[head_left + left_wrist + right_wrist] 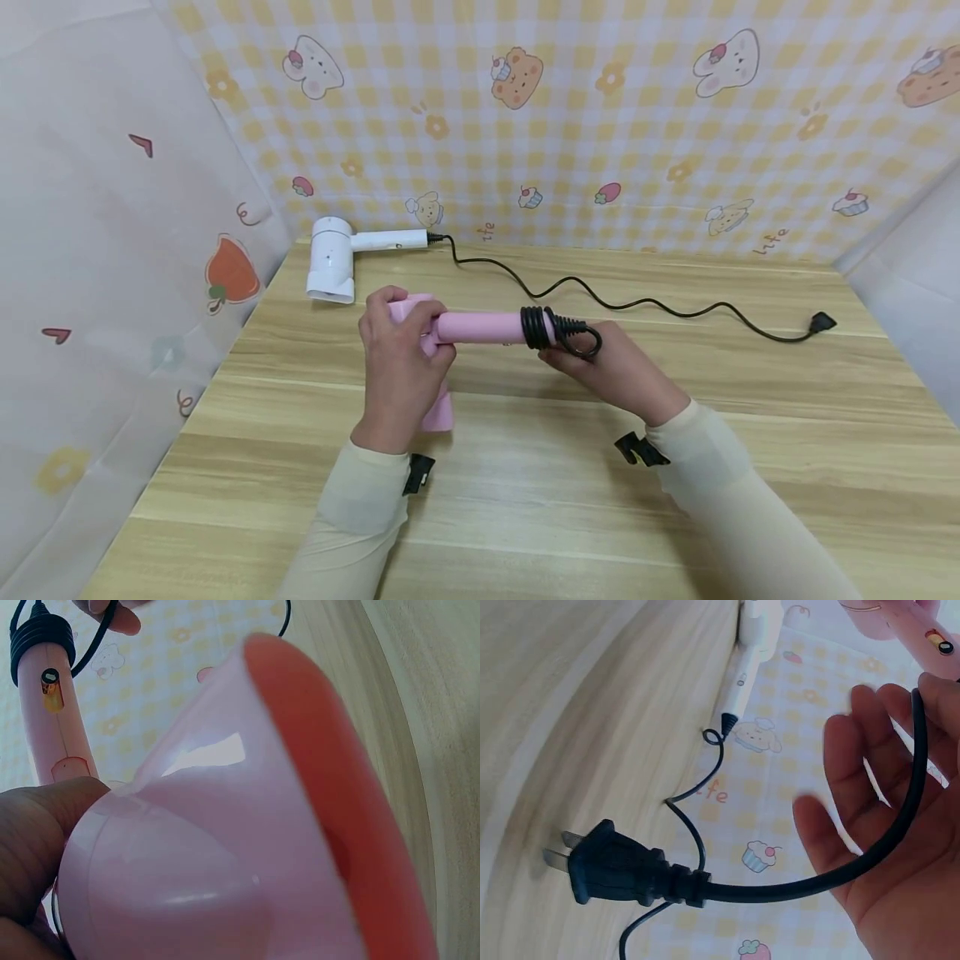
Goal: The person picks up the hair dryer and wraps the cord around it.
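A pink hair dryer lies sideways between both hands, its handle pointing right. My left hand grips it where the head meets the handle, with the thumb toward the handle. Its wide pink nozzle fills much of the left wrist view. Black cord is wound in several turns round the handle's end. There my right hand pinches the cord with thumb and forefinger, while the other fingers are loosely bent. From this hand the cord's free end curves down to a black two-pin plug.
A white hair dryer lies at the back left of the wooden table. Its thin black cord runs wavily rightward to a black plug. Behind stands a yellow checked cloth with cartoon prints.
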Available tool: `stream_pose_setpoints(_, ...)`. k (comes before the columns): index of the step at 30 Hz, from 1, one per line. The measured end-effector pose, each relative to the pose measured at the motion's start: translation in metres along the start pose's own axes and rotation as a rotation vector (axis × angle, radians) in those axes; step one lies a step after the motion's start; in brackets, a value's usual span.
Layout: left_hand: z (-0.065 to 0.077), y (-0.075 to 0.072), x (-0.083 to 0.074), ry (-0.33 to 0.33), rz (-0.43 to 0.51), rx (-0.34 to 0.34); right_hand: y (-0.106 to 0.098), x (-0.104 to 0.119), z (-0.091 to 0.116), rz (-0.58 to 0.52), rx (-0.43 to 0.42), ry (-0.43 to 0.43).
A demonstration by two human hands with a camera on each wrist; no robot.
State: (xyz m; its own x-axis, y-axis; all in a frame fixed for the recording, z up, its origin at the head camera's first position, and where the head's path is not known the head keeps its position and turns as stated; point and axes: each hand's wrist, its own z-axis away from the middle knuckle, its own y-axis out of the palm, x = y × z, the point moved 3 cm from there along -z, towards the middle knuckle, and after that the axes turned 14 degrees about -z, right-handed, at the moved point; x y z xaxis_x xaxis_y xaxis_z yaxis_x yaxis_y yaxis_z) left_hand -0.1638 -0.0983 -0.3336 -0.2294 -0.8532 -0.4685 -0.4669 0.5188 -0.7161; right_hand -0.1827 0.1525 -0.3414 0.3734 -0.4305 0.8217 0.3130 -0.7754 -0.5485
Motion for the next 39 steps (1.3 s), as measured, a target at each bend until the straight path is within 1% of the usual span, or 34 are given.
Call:
stream_pose_setpoints(4,0.000,0.000,0.001,-0.014,-0.006,0.001,0.003,0.002,0.004,-0.001,0.004,-0.084)
stream_pose_setpoints(6,-0.001,0.000,0.002,-0.020,-0.009,0.004,0.004,0.002,0.005,0.001,0.007,-0.106)
stream_pose_setpoints(11,-0.001,0.001,0.002,-0.027,-0.020,0.011,0.006,0.005,0.008,0.048,0.028,-0.140)
stream_pose_setpoints(17,-0.001,0.002,0.003,-0.035,-0.034,0.018,0.007,0.009,0.013,0.092,0.023,-0.184)
stream_pose_setpoints(25,0.000,0.002,0.002,-0.047,-0.039,0.014,0.009,0.021,0.021,0.137,0.019,-0.203)
stream_pose_setpoints(31,0.001,0.002,0.002,-0.056,-0.049,0.004,0.013,0.032,0.024,0.181,-0.005,-0.282)
stream_pose_setpoints(35,0.001,0.003,0.002,-0.064,-0.052,0.013,0.013,0.037,0.027,0.209,-0.027,-0.267)
stream_pose_setpoints(39,0.001,0.004,0.001,-0.055,-0.056,0.017,0.014,0.041,0.029,0.236,-0.039,-0.250)
